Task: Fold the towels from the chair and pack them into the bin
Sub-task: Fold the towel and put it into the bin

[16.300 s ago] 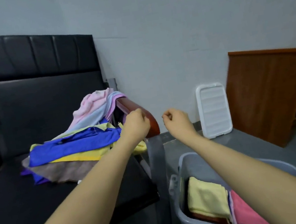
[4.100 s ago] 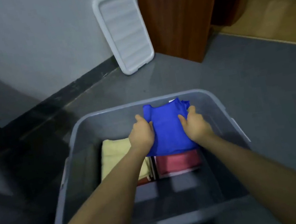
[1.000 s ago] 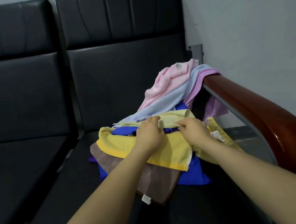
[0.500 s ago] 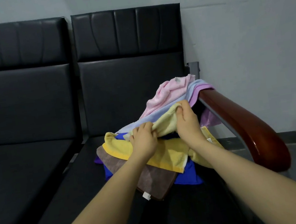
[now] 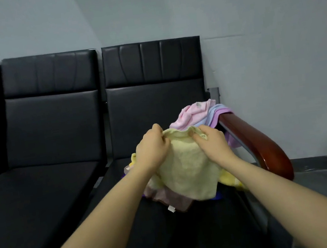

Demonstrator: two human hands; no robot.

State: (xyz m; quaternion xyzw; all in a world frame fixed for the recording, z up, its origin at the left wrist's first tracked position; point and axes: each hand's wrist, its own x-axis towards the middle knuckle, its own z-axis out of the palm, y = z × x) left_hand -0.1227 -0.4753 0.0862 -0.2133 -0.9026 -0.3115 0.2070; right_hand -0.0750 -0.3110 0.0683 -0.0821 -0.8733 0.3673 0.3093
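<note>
The pale yellow towel (image 5: pixel 183 170) hangs straight down in front of me from its top edge, lifted above the heap of other towels (image 5: pixel 197 116) on the chair seat (image 5: pixel 196 226). Its top hem runs left to right between my hands, so its long side seems to drop toward the seat, though the lower corners are bunched and I cannot tell for sure. My left hand (image 5: pixel 152 149) pinches the hem at its left end; my right hand (image 5: pixel 211 142) pinches it at the right end, and the two are close together, about level. Neither is nearer. I judge the next move is to draw them apart to spread the cloth. The wooden armrest (image 5: pixel 258 147) lies just right of my right hand. The bin is out of view.
</note>
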